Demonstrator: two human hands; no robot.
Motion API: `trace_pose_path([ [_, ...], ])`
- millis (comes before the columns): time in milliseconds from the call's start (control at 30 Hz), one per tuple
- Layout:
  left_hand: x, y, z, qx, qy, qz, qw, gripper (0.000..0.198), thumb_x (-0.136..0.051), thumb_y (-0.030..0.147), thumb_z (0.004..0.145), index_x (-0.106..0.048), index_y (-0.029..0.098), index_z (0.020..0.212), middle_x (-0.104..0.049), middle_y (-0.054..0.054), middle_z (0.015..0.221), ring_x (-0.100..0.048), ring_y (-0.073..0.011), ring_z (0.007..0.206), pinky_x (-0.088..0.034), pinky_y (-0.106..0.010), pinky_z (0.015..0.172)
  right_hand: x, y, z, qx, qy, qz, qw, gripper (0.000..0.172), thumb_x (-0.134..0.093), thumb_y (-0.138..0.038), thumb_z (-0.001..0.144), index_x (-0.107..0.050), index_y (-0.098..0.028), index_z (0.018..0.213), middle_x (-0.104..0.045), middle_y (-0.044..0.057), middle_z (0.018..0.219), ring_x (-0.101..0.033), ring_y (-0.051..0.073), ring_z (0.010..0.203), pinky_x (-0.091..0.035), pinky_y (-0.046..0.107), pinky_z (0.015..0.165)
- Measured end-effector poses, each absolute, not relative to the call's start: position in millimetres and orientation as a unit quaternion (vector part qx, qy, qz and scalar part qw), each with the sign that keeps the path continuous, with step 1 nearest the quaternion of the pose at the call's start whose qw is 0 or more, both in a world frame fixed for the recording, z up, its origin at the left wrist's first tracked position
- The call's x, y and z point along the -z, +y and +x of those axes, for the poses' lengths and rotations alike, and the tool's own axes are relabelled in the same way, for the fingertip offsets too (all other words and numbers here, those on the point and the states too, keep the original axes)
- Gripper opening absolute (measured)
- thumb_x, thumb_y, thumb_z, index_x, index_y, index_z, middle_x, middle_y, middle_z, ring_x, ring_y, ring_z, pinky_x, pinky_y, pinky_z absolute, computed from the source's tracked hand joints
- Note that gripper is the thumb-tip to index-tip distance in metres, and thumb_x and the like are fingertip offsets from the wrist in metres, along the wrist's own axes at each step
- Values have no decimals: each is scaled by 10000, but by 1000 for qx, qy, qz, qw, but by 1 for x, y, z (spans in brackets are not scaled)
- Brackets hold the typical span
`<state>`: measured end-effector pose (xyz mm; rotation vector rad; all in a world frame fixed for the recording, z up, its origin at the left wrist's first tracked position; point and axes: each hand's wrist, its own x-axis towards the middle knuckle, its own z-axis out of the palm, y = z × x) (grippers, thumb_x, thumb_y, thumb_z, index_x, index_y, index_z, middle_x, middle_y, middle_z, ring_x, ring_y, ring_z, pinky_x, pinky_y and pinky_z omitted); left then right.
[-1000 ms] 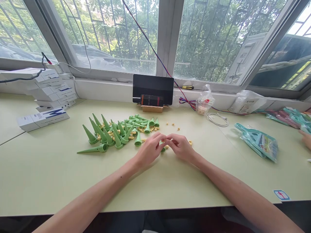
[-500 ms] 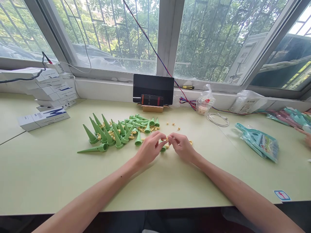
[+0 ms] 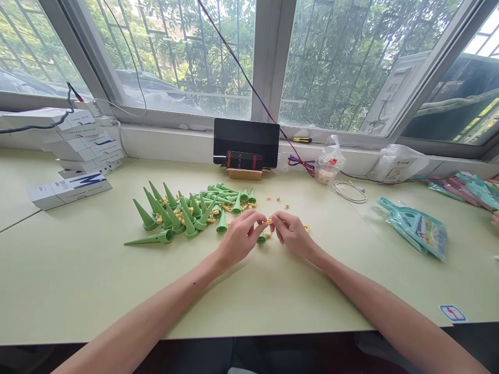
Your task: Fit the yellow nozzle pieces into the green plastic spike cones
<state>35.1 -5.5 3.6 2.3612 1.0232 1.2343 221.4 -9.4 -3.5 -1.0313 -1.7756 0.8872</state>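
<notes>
Between my fingertips is a small yellow plastic piece (image 3: 268, 222), partly hidden by the fingers. My left hand (image 3: 244, 234) pinches it from the left, and my right hand (image 3: 291, 232) grips it from the right. Just under the hands lies a green plastic cone (image 3: 261, 238), mostly covered by my left hand. To the left spreads a pile of green cone spikes (image 3: 189, 221), some standing point up, others lying down, mixed with several small yellow pieces (image 3: 159, 220). One green spike (image 3: 150, 238) lies on its side at the pile's near edge.
Beyond my hands are a tablet (image 3: 246, 140) and a phone (image 3: 244, 160) on a cardboard stand. White boxes (image 3: 70, 189) are at the left. On the right lie a coiled white cable (image 3: 349, 191) and a bagged teal dustpan (image 3: 417, 228). Another person's hand (image 3: 495, 218) shows at the right edge.
My right fingers have shifted slightly on the yellow piece, which shows more clearly now. The other person's hand at the far right has drawn back toward the edge.
</notes>
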Motion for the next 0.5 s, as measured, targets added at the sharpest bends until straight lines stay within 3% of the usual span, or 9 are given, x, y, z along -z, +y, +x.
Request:
trace_pose_path([
  [333, -3, -5, 35, -440, 352, 814, 140, 185, -495, 288, 974, -633, 202, 887, -582, -6, 820, -428, -85, 552, -413, -229, 585, 3, -9, 221, -380, -703, -415, 436, 442, -405, -550, 987, -519, -204, 737, -428, -69, 477, -388, 96, 391, -375, 255, 491],
  [500, -4, -5, 35, -447, 356, 810, 131, 201, -492, 288, 973, -638, 202, 865, -579, -7, 786, -429, -93, 556, -407, -232, 578, 4, -8, 220, -387, -699, -407, 444, 431, -399, -571, 979, -579, -192, 880, -608, -10, 733, -414, 71, 406, -394, 249, 468],
])
